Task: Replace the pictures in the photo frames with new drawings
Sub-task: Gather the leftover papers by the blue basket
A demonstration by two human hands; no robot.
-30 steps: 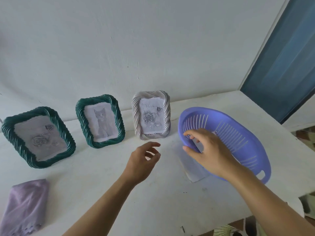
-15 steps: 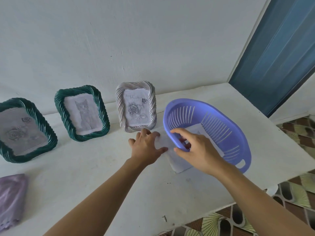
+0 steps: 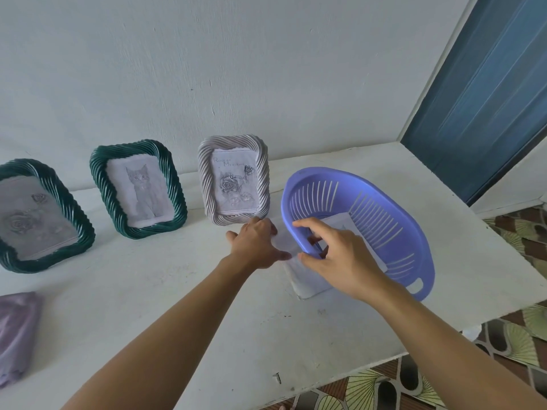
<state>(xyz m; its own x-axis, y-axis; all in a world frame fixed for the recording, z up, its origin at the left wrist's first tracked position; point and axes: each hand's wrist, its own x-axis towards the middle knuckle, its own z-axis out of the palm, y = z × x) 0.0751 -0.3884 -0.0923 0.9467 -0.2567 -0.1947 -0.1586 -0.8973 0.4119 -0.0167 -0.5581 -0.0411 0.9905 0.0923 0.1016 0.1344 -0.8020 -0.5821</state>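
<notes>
Three twisted-rim photo frames lean against the wall: a green frame [image 3: 63, 190] with a rose drawing at far left, a green frame [image 3: 176, 187] with a cat drawing, and a whitish frame [image 3: 262, 179] with a rose drawing. A purple slotted basket [image 3: 384, 208] is tilted up on its right side over a stack of paper sheets [image 3: 307, 282]. My right hand [image 3: 340, 258] grips the basket's near rim. My left hand [image 3: 254, 244] rests flat on the left edge of the sheets, just in front of the whitish frame.
All of this sits on a white table [image 3: 177, 306]. A folded lilac cloth [image 3: 14, 335] lies at its front left. The table's front and right edges drop to a patterned floor [image 3: 518, 335]. A blue door [image 3: 485, 99] stands at the right.
My left hand moved forward from mid-air onto the sheets. My right hand closed on the basket rim and tipped the basket up, uncovering the sheets. The camera swung to the right.
</notes>
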